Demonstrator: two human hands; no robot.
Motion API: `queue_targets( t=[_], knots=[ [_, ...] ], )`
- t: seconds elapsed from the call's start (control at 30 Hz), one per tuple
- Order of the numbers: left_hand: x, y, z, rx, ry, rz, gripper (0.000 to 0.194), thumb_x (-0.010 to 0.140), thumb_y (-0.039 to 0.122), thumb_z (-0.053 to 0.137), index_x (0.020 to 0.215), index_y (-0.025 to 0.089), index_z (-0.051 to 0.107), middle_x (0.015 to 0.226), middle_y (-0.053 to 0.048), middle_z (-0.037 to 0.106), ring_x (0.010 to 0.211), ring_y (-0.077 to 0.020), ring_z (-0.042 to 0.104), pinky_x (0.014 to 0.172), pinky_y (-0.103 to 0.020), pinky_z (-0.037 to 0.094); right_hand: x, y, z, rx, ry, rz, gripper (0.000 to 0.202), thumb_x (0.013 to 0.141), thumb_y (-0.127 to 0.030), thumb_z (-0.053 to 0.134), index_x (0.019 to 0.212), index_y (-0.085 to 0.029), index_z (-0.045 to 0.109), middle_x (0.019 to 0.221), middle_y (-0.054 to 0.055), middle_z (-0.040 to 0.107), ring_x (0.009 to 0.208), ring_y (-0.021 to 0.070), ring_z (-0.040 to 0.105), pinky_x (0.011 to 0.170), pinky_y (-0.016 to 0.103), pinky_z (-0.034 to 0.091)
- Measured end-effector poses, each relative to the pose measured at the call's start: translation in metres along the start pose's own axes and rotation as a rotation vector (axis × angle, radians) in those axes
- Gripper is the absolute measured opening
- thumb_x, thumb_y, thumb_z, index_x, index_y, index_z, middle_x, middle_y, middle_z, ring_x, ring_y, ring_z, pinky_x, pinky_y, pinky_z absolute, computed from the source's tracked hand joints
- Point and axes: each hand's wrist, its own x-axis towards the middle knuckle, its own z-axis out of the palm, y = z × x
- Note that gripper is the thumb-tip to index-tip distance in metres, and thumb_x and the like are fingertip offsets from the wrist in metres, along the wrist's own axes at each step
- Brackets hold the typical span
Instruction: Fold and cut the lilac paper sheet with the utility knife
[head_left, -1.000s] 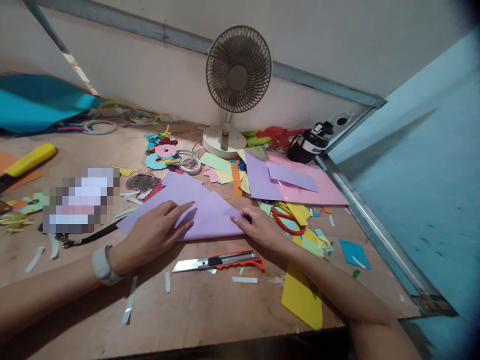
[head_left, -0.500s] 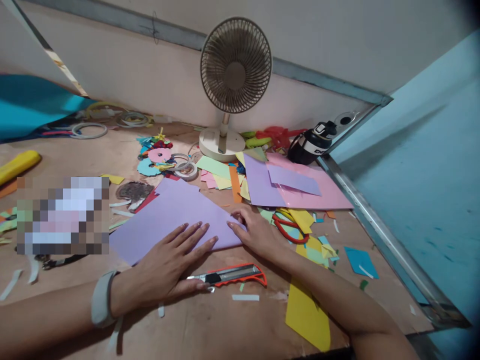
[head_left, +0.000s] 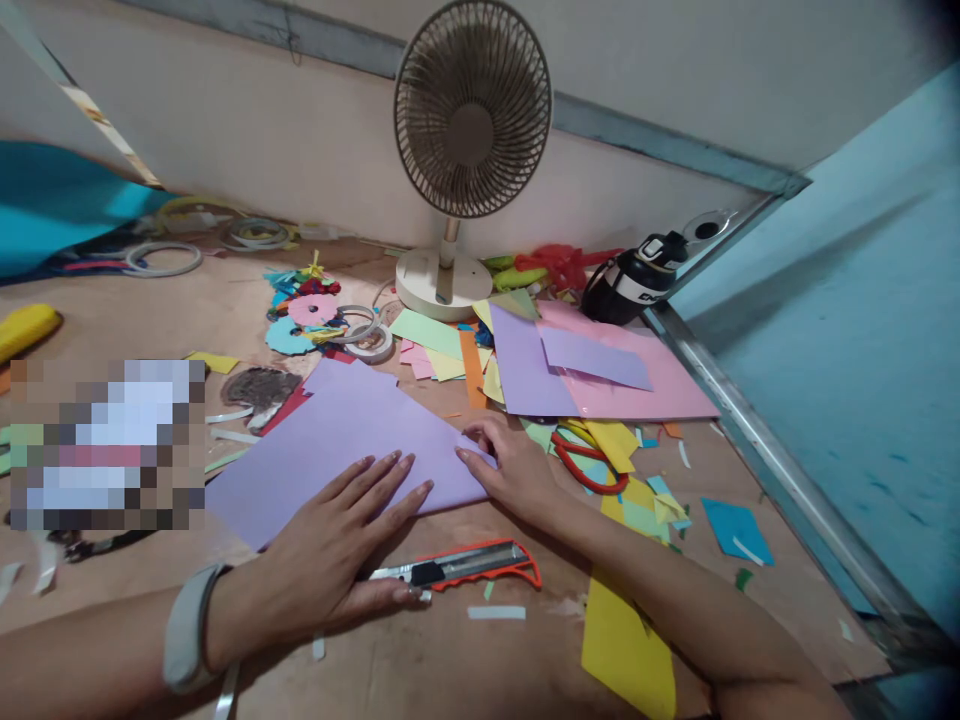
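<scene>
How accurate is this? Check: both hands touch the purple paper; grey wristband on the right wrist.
One error: the head view shows the grey wristband on the left wrist. The left hand and right hand do touch the purple paper.

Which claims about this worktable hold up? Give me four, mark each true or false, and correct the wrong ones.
1. The left hand lies flat on the nearer purple paper. True.
2. The right hand grips the cutter. False: it is at the paper's right end; the cutter lies on the table.
3. The black bottle is to the right of the fan. True.
4. The gray band is on the right wrist. False: it is on the left.
</scene>
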Motion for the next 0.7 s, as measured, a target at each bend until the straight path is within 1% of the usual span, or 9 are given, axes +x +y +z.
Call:
queue_targets(
  t=[0.17,0.27,0.33,0.4,0.47,0.53,0.57,0.63,0.7],
  knots=[
    [0.000,0.000,0.001,-0.007,0.001,-0.005,0.093,0.099,0.082,0.044,0.170,0.023,0.031,0.170,-0.017,0.038,0.153,-0.0377,0.043,0.124,-0.049,0.030,0.000,0.000,0.000,0.002,-0.007,0.014,0.018,0.100,-0.031,0.065,0.114,-0.021,0.068,0.095,0.005,0.073,0.080,0.0207,0.067,0.072,0.032,0.047],
    [-0.001,0.000,0.001,-0.008,0.010,-0.005,0.092,0.099,0.081,0.044,0.169,0.022,0.032,0.170,-0.018,0.038,0.153,-0.0377,0.043,0.125,-0.049,0.028,0.001,0.001,0.001,-0.007,-0.004,0.005,0.017,0.100,-0.031,0.065,0.113,-0.021,0.068,0.096,0.005,0.074,0.081,0.0207,0.068,0.072,0.032,0.049],
    [0.000,-0.001,0.001,-0.007,0.002,0.000,0.091,0.100,0.080,0.044,0.169,0.022,0.033,0.170,-0.018,0.037,0.153,-0.0376,0.043,0.126,-0.049,0.026,0.002,0.001,-0.001,-0.019,-0.005,-0.003,0.017,0.101,-0.031,0.064,0.114,-0.021,0.068,0.099,0.006,0.075,0.084,0.0213,0.069,0.073,0.032,0.051],
    [0.000,-0.001,0.001,-0.003,-0.006,0.003,0.091,0.100,0.080,0.045,0.169,0.022,0.033,0.171,-0.019,0.036,0.153,-0.0378,0.042,0.126,-0.049,0.025,0.000,0.000,-0.004,-0.034,0.015,-0.042,0.018,0.103,-0.032,0.061,0.115,-0.020,0.068,0.105,0.008,0.076,0.091,0.0234,0.071,0.078,0.034,0.054],
    [0.001,-0.002,0.001,0.003,0.002,0.010,0.091,0.099,0.080,0.045,0.168,0.021,0.034,0.170,-0.019,0.036,0.153,-0.0378,0.043,0.127,-0.049,0.023,-0.007,-0.002,-0.007,-0.083,0.094,-0.130,0.024,0.106,-0.035,0.057,0.119,-0.019,0.069,0.114,0.013,0.076,0.102,0.0275,0.072,0.087,0.040,0.057],
    [0.001,-0.002,0.002,0.006,0.024,0.021,0.093,0.099,0.081,0.045,0.168,0.020,0.035,0.170,-0.019,0.037,0.154,-0.0378,0.042,0.128,-0.049,0.021,-0.020,-0.006,-0.009,-0.149,0.154,-0.283,0.035,0.107,-0.040,0.055,0.130,-0.018,0.067,0.126,0.018,0.074,0.116,0.0314,0.070,0.099,0.046,0.056],
    [0.001,-0.003,0.003,0.005,0.035,0.028,0.094,0.098,0.081,0.046,0.168,0.019,0.035,0.170,-0.019,0.037,0.154,-0.0377,0.042,0.128,-0.049,0.021,-0.028,-0.009,-0.009,-0.178,0.147,-0.376,0.043,0.107,-0.045,0.055,0.138,-0.017,0.063,0.134,0.020,0.071,0.124,0.0328,0.067,0.105,0.049,0.054],
    [0.001,-0.004,0.004,0.000,0.053,0.042,0.095,0.098,0.082,0.047,0.168,0.019,0.034,0.171,-0.019,0.035,0.156,-0.0374,0.039,0.129,-0.049,0.019,-0.045,-0.013,-0.006,-0.210,0.046,-0.556,0.063,0.106,-0.057,0.053,0.153,-0.014,0.052,0.153,0.021,0.059,0.144,0.0330,0.054,0.118,0.051,0.045],
    [0.000,-0.006,0.006,-0.007,0.058,0.055,0.096,0.097,0.081,0.050,0.169,0.020,0.031,0.172,-0.019,0.032,0.158,-0.0373,0.036,0.130,-0.049,0.018,-0.058,-0.016,-0.001,-0.246,-0.074,-0.637,0.080,0.103,-0.067,0.050,0.160,-0.012,0.042,0.166,0.021,0.044,0.158,0.0324,0.037,0.129,0.052,0.031]
  ],
)
